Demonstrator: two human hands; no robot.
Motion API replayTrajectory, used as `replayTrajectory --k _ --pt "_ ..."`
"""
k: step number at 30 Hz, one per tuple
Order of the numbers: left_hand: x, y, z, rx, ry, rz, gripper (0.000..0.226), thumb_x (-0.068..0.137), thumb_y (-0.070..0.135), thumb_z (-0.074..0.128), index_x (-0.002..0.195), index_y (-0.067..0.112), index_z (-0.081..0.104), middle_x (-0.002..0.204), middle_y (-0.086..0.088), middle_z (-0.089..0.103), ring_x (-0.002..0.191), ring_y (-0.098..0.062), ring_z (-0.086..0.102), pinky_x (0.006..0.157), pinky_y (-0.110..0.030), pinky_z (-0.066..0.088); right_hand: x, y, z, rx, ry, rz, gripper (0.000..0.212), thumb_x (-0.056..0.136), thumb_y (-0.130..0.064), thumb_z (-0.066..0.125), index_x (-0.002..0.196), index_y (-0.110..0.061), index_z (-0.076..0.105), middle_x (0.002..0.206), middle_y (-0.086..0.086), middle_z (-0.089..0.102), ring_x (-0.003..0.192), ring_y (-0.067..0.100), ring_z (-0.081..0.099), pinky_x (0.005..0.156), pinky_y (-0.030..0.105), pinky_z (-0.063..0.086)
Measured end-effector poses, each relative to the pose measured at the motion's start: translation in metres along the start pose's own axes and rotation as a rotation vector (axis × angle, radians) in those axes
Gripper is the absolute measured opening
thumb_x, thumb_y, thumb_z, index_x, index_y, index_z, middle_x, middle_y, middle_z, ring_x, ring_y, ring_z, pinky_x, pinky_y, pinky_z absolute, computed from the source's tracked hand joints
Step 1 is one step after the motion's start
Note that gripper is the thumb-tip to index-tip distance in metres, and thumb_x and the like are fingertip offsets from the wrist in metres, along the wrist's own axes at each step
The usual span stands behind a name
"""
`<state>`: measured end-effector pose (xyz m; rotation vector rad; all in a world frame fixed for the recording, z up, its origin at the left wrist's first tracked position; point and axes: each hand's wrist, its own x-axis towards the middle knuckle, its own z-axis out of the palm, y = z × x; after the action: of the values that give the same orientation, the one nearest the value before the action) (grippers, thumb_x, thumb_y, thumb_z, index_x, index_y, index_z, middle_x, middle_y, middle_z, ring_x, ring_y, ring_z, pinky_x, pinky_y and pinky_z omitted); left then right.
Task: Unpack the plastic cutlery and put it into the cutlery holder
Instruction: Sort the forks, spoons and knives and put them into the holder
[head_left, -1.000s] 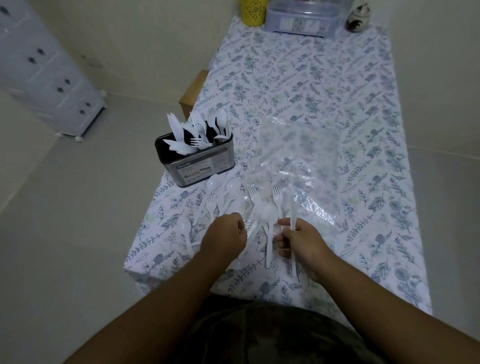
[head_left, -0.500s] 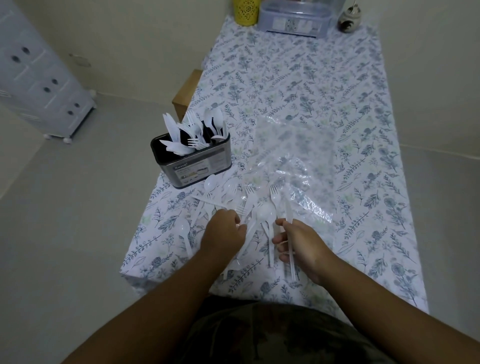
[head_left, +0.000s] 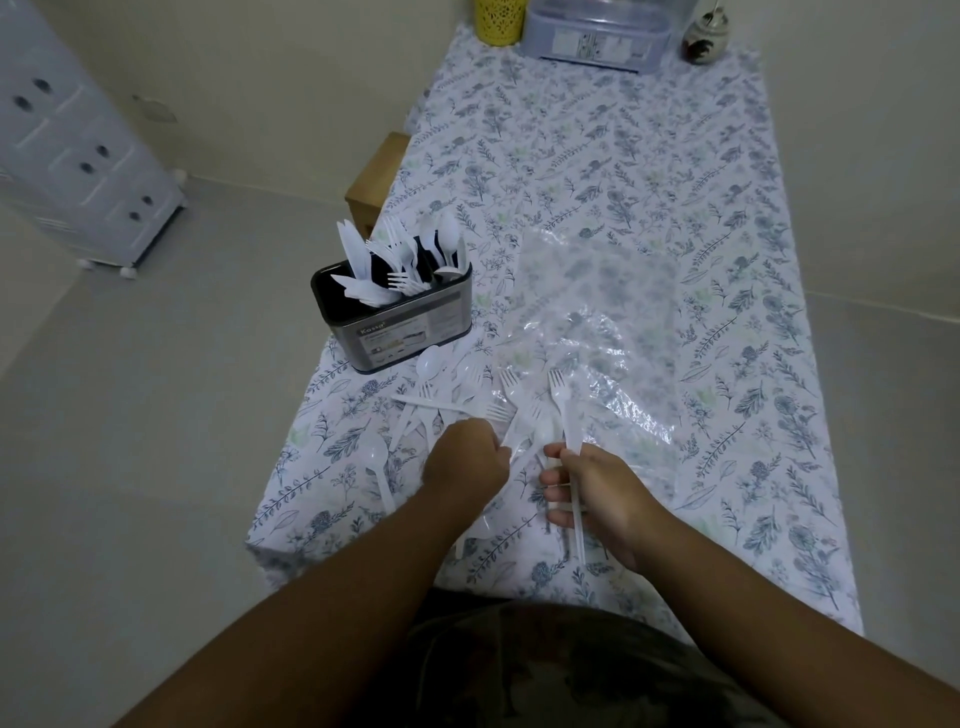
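gripping a white plastic fork (head_left: 563, 415) by its handle, the right hand (head_left: 597, 493) sits near the table's 6 o'clock edge, thumb and curled fingers closed round the stem so the tines point toward 12 o'clock. just beside it, at its 9 o'clock, the left hand (head_left: 467, 460) is curled knuckles-up over the loose cutlery (head_left: 467, 400); its fingertips are hidden, so i cannot tell whether it has hold of a piece or only rests on them.

the loose cutlery, white forks and spoons, fans out from the hands toward 11 and 12 o'clock, some pieces overlapping. one spoon (head_left: 376, 462) lies apart at the left hand's 9 o'clock, close to the table's edge. a crumpled clear plastic bag (head_left: 597, 317) spreads flat from the hands' 12 o'clock to 1 o'clock, with a few forks lying on its near edge.

the cutlery holder (head_left: 400, 330), a dark metal box with a label on its front, stands at the hands' 11 o'clock near the edge. white knives, forks and spoons stand upright inside it.

a flowered tablecloth (head_left: 649, 171) covers the table. at its far 12 o'clock end stand a yellow cup (head_left: 497, 21), a clear lidded box (head_left: 595, 34) and a small round jar (head_left: 704, 39). on the floor at 10 o'clock is a white drawer cabinet (head_left: 72, 156).
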<state>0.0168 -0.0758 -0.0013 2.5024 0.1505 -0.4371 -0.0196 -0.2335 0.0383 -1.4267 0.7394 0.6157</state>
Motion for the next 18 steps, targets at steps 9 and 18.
replayTrajectory --k 9,18 --pt "-0.003 -0.006 -0.023 -0.495 0.086 -0.145 0.014 0.083 0.029 0.077 0.083 0.016 0.071 0.073 0.002 0.069 0.066 -0.008 0.063 0.059 -0.022 0.051 0.003 -0.004 0.001 0.081 0.002 -0.024 0.021 0.104 -0.013 0.049 0.115 -0.01 0.066 0.085 0.01 0.064 0.073 0.021 0.062 0.069 0.036 0.058" --pt "-0.004 -0.003 -0.026 -0.612 0.097 -0.194 0.013 0.084 0.028 0.077 0.085 0.017 0.07 0.077 0.002 0.072 0.073 -0.012 0.068 0.067 -0.027 0.057 0.006 -0.011 0.01 0.094 -0.008 -0.093 0.018 0.101 -0.011 0.054 0.114 -0.008 0.066 0.087 0.012 0.063 0.075 0.023 0.061 0.069 0.036 0.051"
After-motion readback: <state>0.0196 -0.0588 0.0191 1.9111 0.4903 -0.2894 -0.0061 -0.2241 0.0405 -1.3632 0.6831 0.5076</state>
